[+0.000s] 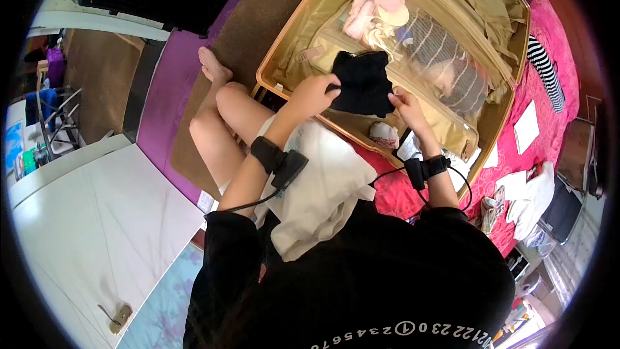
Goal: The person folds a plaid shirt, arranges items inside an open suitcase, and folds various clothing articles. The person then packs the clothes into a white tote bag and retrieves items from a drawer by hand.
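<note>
A small black garment (pixel 363 85) is stretched between my two hands above the near side of an open tan suitcase (pixel 298 39). My left hand (pixel 313 95) pinches its left edge. On the other side, the fingers of my right hand (pixel 408 110) are closed on its lower right corner. Pink and cream clothing (pixel 376 13) lies farther back in the case, beside a mesh divider (pixel 445 55). A small rolled white item (pixel 384 134) with dark print sits below the garment. White cloth (pixel 316 187) is draped over my lap.
A pink bedspread (pixel 549 19) surrounds the suitcase, with a black-and-white striped cloth (pixel 546 74) and white papers (pixel 526 127) on it. Piled white clothing (pixel 535 200) lies at the right. To the left is a white door (pixel 97 220) with a handle. Black straps with cables circle both wrists.
</note>
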A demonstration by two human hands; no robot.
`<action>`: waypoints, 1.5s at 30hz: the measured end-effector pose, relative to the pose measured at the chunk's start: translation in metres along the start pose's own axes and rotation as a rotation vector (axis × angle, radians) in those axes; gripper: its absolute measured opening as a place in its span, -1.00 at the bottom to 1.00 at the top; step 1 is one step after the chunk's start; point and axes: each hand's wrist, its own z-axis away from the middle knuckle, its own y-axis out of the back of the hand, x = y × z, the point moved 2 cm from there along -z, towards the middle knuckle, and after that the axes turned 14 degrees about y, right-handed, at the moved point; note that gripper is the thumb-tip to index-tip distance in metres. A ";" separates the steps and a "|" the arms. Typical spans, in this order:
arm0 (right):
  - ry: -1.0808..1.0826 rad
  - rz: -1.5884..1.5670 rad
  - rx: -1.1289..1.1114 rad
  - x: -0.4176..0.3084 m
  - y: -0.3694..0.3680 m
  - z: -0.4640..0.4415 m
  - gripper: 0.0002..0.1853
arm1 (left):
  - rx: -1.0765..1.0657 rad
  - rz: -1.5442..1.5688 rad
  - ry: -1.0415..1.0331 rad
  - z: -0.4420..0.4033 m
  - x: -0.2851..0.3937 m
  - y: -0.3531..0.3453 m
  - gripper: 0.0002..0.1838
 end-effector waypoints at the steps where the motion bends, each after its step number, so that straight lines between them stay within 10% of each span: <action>1: 0.030 -0.018 0.046 0.006 0.004 -0.008 -0.77 | 0.067 0.049 -0.025 -0.011 0.000 0.001 -0.80; 10: 0.233 0.705 0.393 -0.029 -0.003 -0.060 -0.70 | 0.235 -0.361 -0.043 -0.054 0.016 0.002 -0.56; 15: 0.459 0.652 0.010 -0.061 -0.020 -0.044 -0.56 | -0.136 -0.518 -0.190 -0.047 0.018 -0.016 -0.45; 20: 0.458 0.804 -0.253 -0.039 -0.037 -0.023 -0.41 | -0.015 -0.723 -0.276 -0.043 -0.013 -0.046 -0.38; 26: 0.421 0.514 -0.114 -0.029 -0.031 -0.043 -0.81 | 0.028 -0.351 -0.291 -0.056 -0.027 -0.043 -0.67; 35: 0.360 0.526 0.283 -0.103 -0.033 -0.078 -0.65 | 0.256 0.449 0.084 -0.052 0.001 0.008 -0.65; 42: -0.107 -0.570 0.113 -0.181 -0.086 -0.042 -0.15 | -0.066 1.151 0.014 0.028 0.041 0.046 -0.65; 45: -0.012 -0.870 0.125 -0.198 -0.103 -0.034 -0.31 | -0.122 1.088 -0.087 0.066 0.048 0.037 -0.69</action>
